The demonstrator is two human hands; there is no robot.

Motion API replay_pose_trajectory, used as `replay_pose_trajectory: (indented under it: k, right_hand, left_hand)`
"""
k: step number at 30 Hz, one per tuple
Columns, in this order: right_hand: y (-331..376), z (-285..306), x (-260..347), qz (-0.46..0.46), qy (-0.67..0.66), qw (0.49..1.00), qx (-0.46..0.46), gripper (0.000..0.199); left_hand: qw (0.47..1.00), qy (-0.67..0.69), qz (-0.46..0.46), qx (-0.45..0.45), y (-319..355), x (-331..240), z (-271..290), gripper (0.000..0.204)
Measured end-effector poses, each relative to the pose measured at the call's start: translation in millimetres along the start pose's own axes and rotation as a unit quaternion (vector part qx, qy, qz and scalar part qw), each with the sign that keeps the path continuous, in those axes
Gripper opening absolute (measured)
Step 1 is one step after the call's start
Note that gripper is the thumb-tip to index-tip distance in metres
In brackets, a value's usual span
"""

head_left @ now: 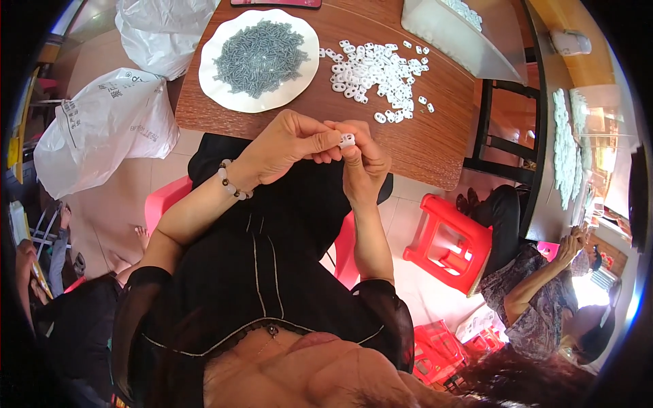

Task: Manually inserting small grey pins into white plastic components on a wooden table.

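Observation:
A small white plastic piece with two holes [347, 141] is held in front of me, just off the table's near edge. My right hand [368, 163] grips it between thumb and fingers. From the other side, my left hand [289, 146] pinches at the piece's left edge with thumb and bent fingers; whether a smaller part sits between those fingertips is hidden. Beyond my hands, a white wavy-rimmed plate [211, 51] bears a heap of small grey-blue pins [262, 58]. Loose white two-holed pieces [381, 75] lie spread on the wood to its right.
The brown wooden table [435, 146] ends close to my lap. A translucent bin [456, 41] with white pieces stands at far right. White sacks [102, 129] are on the left floor. A red stool [449, 241] stands at right, near a seated person [537, 292] working at another table.

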State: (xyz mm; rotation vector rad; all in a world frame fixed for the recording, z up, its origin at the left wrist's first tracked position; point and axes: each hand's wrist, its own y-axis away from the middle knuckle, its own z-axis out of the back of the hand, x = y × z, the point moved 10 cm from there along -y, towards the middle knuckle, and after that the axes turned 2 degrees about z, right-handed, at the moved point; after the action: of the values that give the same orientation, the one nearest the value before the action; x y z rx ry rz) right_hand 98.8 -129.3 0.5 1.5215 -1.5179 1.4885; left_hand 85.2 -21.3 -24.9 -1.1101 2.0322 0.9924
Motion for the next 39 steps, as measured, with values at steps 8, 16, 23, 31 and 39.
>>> replay_pose_trajectory:
  k: [8,16,23,31,39]
  right_hand:
    - [-5,-6,-6,-0.023,-0.044,0.997,0.057,0.045]
    - [-7,-6,-8,-0.021,-0.023,0.997,0.068,0.046]
    - [-6,-5,-8,-0.037,-0.015,0.998,0.052,0.041]
    - [-2,8,-17,-0.021,0.034,0.999,0.032,0.037]
    - [-27,7,17,-0.007,0.15,0.989,0.015,0.027]
  left_hand:
    - [0.993,-0.077,-0.09,-0.027,-3,-17,1,0.019]
    - [0.991,-0.084,-0.099,-0.035,-5,-13,7,0.018]
    - [0.992,-0.07,-0.098,-0.034,-4,-11,5,0.018]
    - [0.995,-0.063,-0.068,-0.035,-7,-4,3,0.018]
    - [0.997,-0.051,-0.061,-0.024,-6,-9,5,0.027]
